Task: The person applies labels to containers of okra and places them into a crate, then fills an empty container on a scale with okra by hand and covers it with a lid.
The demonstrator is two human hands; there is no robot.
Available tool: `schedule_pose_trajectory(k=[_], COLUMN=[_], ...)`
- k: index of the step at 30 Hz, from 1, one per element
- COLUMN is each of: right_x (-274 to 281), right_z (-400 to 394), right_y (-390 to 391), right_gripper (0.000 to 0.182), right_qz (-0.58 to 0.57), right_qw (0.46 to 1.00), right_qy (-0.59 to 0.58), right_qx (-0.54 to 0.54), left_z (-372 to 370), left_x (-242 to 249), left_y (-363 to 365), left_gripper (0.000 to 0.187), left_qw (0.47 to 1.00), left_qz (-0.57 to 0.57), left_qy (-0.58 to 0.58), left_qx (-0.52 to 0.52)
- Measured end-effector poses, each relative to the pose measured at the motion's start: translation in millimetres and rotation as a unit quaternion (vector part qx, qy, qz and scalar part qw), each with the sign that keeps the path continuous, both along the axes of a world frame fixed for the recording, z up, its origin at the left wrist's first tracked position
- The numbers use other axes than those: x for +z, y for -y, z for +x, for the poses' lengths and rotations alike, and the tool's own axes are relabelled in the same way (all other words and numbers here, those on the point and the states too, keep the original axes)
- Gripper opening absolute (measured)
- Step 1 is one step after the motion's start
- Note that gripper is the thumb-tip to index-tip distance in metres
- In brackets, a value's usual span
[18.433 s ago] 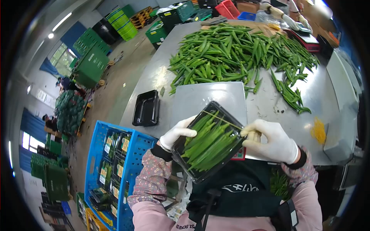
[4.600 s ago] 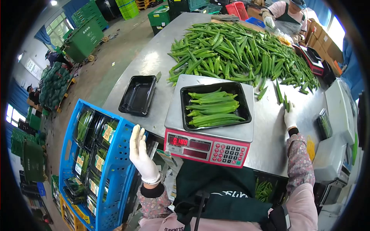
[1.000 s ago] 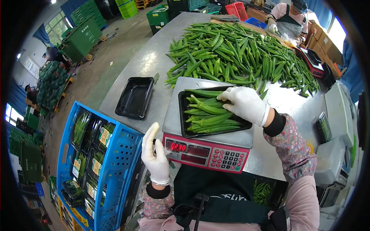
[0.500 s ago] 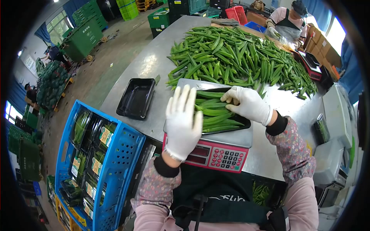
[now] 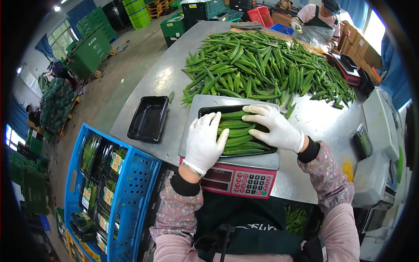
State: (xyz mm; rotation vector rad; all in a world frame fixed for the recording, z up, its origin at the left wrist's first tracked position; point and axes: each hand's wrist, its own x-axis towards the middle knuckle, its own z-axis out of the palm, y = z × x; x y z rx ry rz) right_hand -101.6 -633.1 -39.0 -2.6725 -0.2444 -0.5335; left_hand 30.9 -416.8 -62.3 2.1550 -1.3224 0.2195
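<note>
A black tray (image 5: 248, 153) holding a row of green okra (image 5: 238, 132) rests on the metal plate of a scale (image 5: 227, 177) with a red keypad front. Over the tray's left end lies my left hand (image 5: 203, 142), white-gloved, fingers stretched out and thumb apart, touching the okra ends. My right hand (image 5: 271, 126), also gloved, reaches across the tray's right end with its fingers spread on the okra. Neither hand is closed around anything. Part of the tray is hidden beneath the hands.
Loose okra forms a big pile (image 5: 262, 65) behind the scale. An unfilled black tray (image 5: 149, 118) sits to the left on the metal table. Packed trays fill a blue crate (image 5: 135, 187) at lower left. Another person (image 5: 318, 22) works across the table.
My left hand has lowered from a raised position onto the tray's left end. My right hand has gone from pinched fingers to spread ones over the okra. The view has shifted slightly.
</note>
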Motion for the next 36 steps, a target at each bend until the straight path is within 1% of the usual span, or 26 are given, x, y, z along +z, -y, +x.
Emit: schedule_pose_trajectory(k=[2, 4, 5, 7, 9, 10, 11, 12, 14, 16, 17, 19, 20, 22, 24, 26, 28, 30, 31, 32, 34, 36], right_x=[0.1, 1.4, 4.9, 14.3, 7.3, 4.9, 4.5, 3.8, 3.8, 3.8, 6.0, 13.1, 12.7, 9.6, 6.1, 5.2, 2.1, 1.3, 1.4, 2.9, 10.9, 15.5], right_z=[-0.6, -1.8, -6.2, -15.5, -18.5, -20.6, -22.4, -21.7, -17.3, -15.3, -15.1, -18.4, -18.9, -19.9, -13.4, -7.9, -5.3, -3.9, -3.3, -1.4, -2.7, -5.8], right_y=[0.2, -0.9, 0.1, -1.5, 10.7, 14.5, 16.2, 16.0, 9.2, 4.9, -0.2, -11.3, -14.5, -19.3, -16.4, -10.1, -4.9, -2.9, 0.5, 2.4, 6.5, 7.6], right_gripper=[0.036, 0.036, 0.034, 0.028, 0.024, 0.024, 0.024, 0.023, 0.019, 0.018, 0.018, 0.018, 0.018, 0.021, 0.019, 0.013, 0.009, 0.009, 0.012, 0.012, 0.015, 0.017], right_qz=[0.021, 0.044, 0.065, 0.107, 0.104, 0.097, 0.097, 0.095, 0.098, 0.056, 0.058, -0.041, -0.042, -0.159, -0.164, -0.180, -0.186, -0.106, -0.060, -0.061, 0.049, 0.054], right_qw=[1.000, 0.998, 0.996, 0.987, 0.982, 0.979, 0.979, 0.975, 0.970, 0.977, 0.978, 0.988, 0.988, 0.974, 0.971, 0.970, 0.970, 0.984, 0.986, 0.987, 0.983, 0.981], right_qy=[0.017, 0.033, 0.048, 0.080, 0.106, 0.110, 0.111, 0.120, 0.138, 0.131, 0.130, 0.064, 0.064, 0.042, 0.053, 0.020, 0.036, 0.058, 0.075, 0.076, 0.033, 0.018], right_qx=[-0.008, -0.011, -0.034, -0.091, -0.121, -0.142, -0.142, -0.158, -0.177, -0.161, -0.155, -0.137, -0.135, -0.157, -0.168, -0.162, -0.155, -0.134, -0.134, -0.131, -0.172, -0.187], left_z=[-0.8, -3.4, -4.4, -2.6, -1.8, -4.1, -6.4, -7.9, -8.4, -7.0, -3.3, 1.0, 1.1, 0.0, -1.6, -4.4, -5.6, -7.1, -8.9, -9.3, -10.7, -11.4], left_x=[1.7, 7.2, 11.1, 5.8, -0.6, -3.8, -6.7, -7.4, -8.5, -7.5, -5.4, 2.4, 6.9, 12.1, 11.4, 9.6, 7.6, 7.6, 9.8, 9.6, 9.5, 10.8], left_y=[-0.7, -5.5, -10.9, -26.7, -46.2, -54.0, -60.4, -66.7, -75.9, -83.3, -82.7, -78.3, -75.6, -69.6, -63.2, -57.1, -51.6, -48.1, -46.1, -45.9, -41.8, -39.0], left_gripper=[0.050, 0.048, 0.045, 0.044, 0.039, 0.037, 0.037, 0.037, 0.037, 0.036, 0.037, 0.037, 0.037, 0.037, 0.037, 0.038, 0.038, 0.038, 0.037, 0.037, 0.037, 0.037], left_qw=[1.000, 0.991, 0.987, 0.981, 0.974, 0.969, 0.964, 0.959, 0.956, 0.953, 0.954, 0.953, 0.953, 0.953, 0.954, 0.961, 0.961, 0.965, 0.965, 0.964, 0.964, 0.966], left_qz=[-0.003, -0.080, -0.105, -0.158, -0.187, -0.214, -0.231, -0.246, -0.240, -0.232, -0.239, -0.257, -0.259, -0.265, -0.268, -0.249, -0.248, -0.242, -0.244, -0.245, -0.248, -0.245], left_qy=[0.015, 0.096, 0.101, 0.074, 0.043, -0.006, -0.019, -0.030, -0.012, 0.005, -0.001, -0.011, -0.011, 0.001, -0.003, -0.009, -0.015, -0.006, -0.004, -0.004, -0.002, -0.003], left_qx=[0.006, 0.047, 0.065, 0.088, 0.120, 0.126, 0.132, 0.141, 0.167, 0.195, 0.182, 0.158, 0.159, 0.146, 0.135, 0.121, 0.118, 0.102, 0.100, 0.102, 0.093, 0.088])
